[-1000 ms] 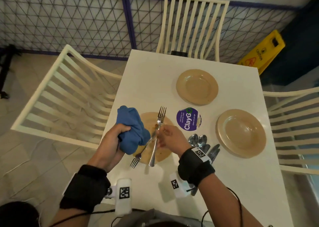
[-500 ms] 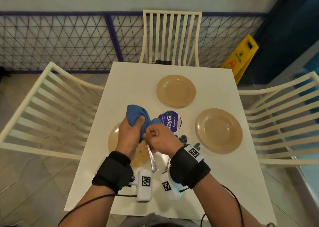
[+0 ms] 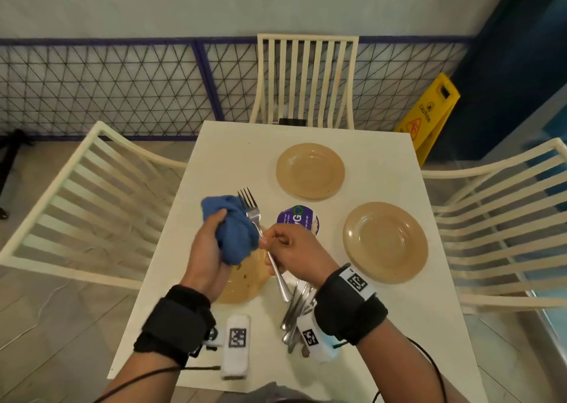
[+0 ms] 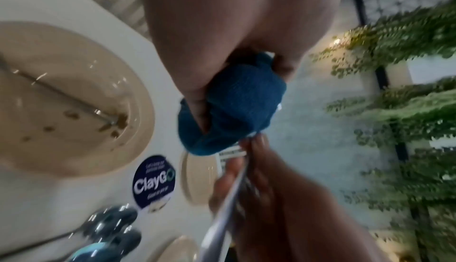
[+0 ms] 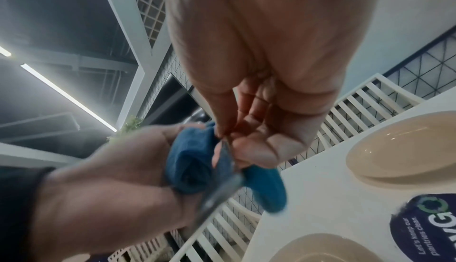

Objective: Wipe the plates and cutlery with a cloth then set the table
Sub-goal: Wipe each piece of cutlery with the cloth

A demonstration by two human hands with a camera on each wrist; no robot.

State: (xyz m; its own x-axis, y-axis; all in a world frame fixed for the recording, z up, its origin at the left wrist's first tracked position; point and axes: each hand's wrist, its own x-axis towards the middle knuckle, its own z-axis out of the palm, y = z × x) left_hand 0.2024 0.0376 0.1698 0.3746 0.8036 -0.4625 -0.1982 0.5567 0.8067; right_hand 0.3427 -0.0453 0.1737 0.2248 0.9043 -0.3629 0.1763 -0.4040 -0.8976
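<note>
My left hand (image 3: 211,246) grips a bunched blue cloth (image 3: 233,231) above the near plate (image 3: 242,283), which has food specks and a fork lying in it (image 4: 64,94). My right hand (image 3: 294,249) pinches the handle of a steel fork (image 3: 253,215) whose tines stick up past the cloth; the cloth wraps its neck. In the wrist views the blue cloth (image 5: 197,160) (image 4: 229,108) and the fork handle (image 5: 222,184) are blurred. Two clean tan plates (image 3: 310,171) (image 3: 385,241) lie on the white table (image 3: 221,157). More cutlery (image 3: 296,307) lies under my right wrist.
A round purple sticker (image 3: 297,220) sits on the table between the plates. Cream slatted chairs stand at the left (image 3: 76,194), far (image 3: 306,77) and right (image 3: 503,227) sides. A yellow caution sign (image 3: 429,117) stands on the floor at the back right, by a mesh fence.
The fork's tines, buried in the cloth half a second ago, now stick out above it. Both hands have stayed together over the near plate while my view shifted.
</note>
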